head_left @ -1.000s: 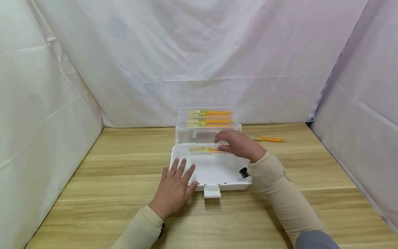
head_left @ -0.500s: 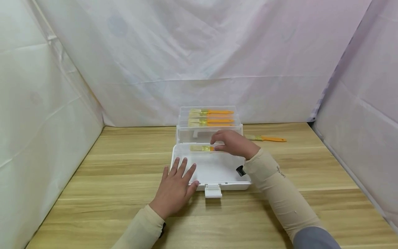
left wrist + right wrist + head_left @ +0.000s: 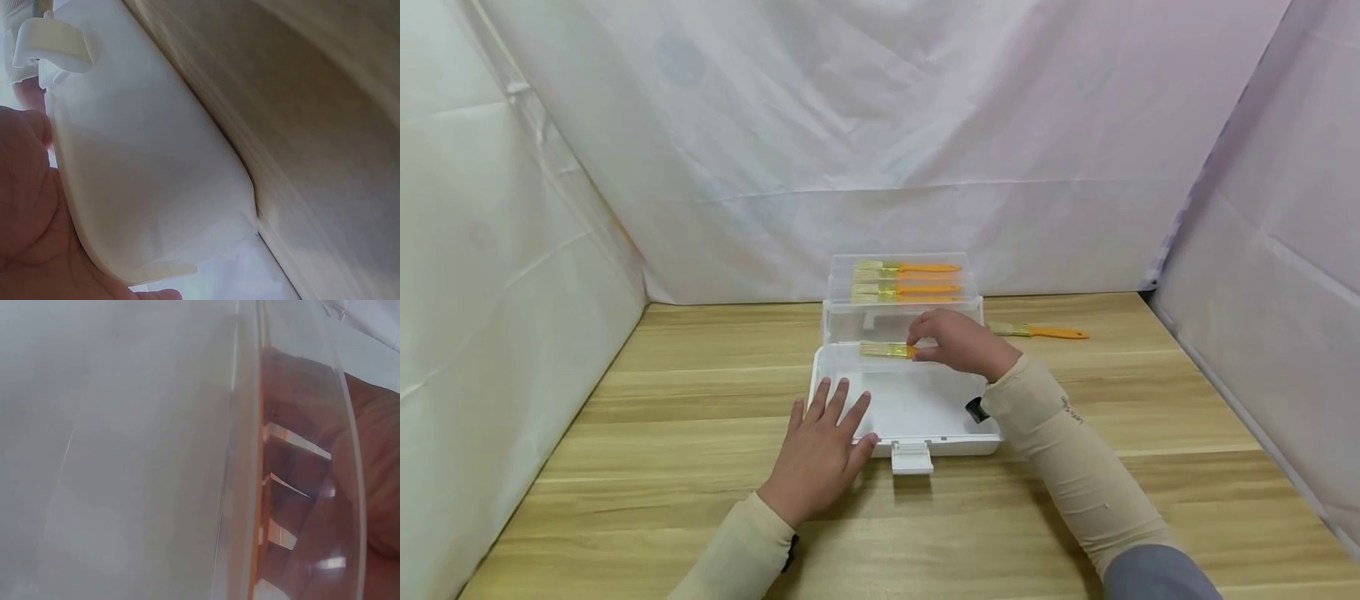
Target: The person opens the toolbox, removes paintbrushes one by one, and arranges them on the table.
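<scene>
A white case (image 3: 917, 408) with clear plastic trays lies open on the table. My left hand (image 3: 818, 450) rests flat with spread fingers on its front left rim; in the left wrist view the palm (image 3: 31, 219) lies against the case's edge. My right hand (image 3: 958, 343) reaches over the front tray and pinches a paintbrush (image 3: 886, 349) near the ferrule, bristles pointing left. The hand covers most of its orange handle. Seen through clear plastic in the right wrist view, the fingers (image 3: 290, 462) are behind a thin orange strip.
Several orange-handled paintbrushes (image 3: 917, 289) lie in the raised clear trays at the back. One more paintbrush (image 3: 1048, 332) lies on the table right of the case. A white latch (image 3: 912, 458) hangs off the front. White cloth walls (image 3: 880, 125) enclose the wooden table (image 3: 700, 375).
My right hand has shifted a little left along the paintbrush, covering its handle, and now pinches it. The brush sits slightly higher in view. The left hand stays put.
</scene>
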### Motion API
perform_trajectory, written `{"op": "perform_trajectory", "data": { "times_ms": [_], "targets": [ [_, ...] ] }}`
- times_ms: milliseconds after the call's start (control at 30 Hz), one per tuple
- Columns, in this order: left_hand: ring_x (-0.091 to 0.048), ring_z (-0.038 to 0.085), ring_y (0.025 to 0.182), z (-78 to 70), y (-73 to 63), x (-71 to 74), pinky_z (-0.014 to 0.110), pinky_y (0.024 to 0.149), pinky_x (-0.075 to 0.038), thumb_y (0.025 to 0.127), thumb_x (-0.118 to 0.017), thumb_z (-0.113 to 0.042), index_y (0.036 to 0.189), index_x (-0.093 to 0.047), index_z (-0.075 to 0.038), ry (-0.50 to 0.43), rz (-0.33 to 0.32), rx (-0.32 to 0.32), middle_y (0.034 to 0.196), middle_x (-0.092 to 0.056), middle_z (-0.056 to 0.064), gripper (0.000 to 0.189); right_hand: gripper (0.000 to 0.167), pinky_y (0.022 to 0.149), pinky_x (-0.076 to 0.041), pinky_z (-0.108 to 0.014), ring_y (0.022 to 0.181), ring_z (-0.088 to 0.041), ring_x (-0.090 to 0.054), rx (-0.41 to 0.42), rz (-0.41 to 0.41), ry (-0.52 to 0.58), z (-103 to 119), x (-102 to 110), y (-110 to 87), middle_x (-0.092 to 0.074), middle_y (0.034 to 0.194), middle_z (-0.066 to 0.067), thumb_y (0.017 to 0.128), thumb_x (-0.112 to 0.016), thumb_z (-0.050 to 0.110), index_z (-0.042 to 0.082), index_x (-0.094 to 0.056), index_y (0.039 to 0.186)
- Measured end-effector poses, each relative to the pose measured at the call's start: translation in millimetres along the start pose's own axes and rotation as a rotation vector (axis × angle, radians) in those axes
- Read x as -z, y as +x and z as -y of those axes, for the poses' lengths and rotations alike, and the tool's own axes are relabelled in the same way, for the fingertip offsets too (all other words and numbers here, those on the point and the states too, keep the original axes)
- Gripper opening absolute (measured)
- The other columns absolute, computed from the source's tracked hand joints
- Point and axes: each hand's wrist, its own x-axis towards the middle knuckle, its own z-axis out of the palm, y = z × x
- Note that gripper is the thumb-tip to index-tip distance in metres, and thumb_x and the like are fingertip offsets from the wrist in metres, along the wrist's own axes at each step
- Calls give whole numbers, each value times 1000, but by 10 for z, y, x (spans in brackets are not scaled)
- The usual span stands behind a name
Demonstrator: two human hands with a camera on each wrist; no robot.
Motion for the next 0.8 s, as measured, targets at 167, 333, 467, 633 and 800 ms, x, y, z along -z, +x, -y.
{"op": "perform_trajectory", "data": {
  "times_ms": [167, 333, 467, 633, 800],
  "targets": [
    [-19, 40, 147, 2, 1, 6, 67, 108, -23, 104, -41, -49, 149, -48, -17, 5, 5, 2, 156, -35, 18, 56, 16, 97, -47, -44, 113, -27, -61, -51, 3, 5, 37, 1, 9, -67, 119, -8, 92, -74, 18, 9, -75, 105],
    [-19, 40, 148, 3, -1, 4, 67, 108, -23, 105, -39, -50, 150, -48, -17, 9, 9, 1, 156, -35, 18, 56, 11, 97, -48, -43, 113, -26, -61, -91, -2, 22, 61, -1, 16, -68, 118, -8, 91, -74, 18, 10, -76, 99],
    [-20, 40, 147, 6, -3, 5, 68, 108, -23, 104, -41, -50, 149, -48, -17, 5, 4, 4, 156, -35, 18, 56, 10, 93, -50, -41, 107, -25, -63, -73, -21, 19, 72, -3, 10, -69, 113, -6, 92, -74, 17, 11, -76, 99],
    [-21, 41, 147, 6, 2, 8, 68, 108, -23, 104, -42, -49, 148, -49, -16, -1, -7, -2, 155, -36, 19, 55, 12, 90, -51, -41, 104, -23, -64, -38, -62, 10, 64, -4, -26, -68, 112, -5, 94, -71, 18, 11, -75, 103],
    [-21, 41, 147, 4, 0, 10, 68, 108, -23, 104, -41, -49, 149, -49, -17, -4, -1, -3, 155, -36, 18, 56, 12, 89, -51, -40, 104, -22, -63, 5, -113, -4, 34, -21, -68, -67, 112, -4, 93, -71, 16, 11, -74, 104]
  ]
}}
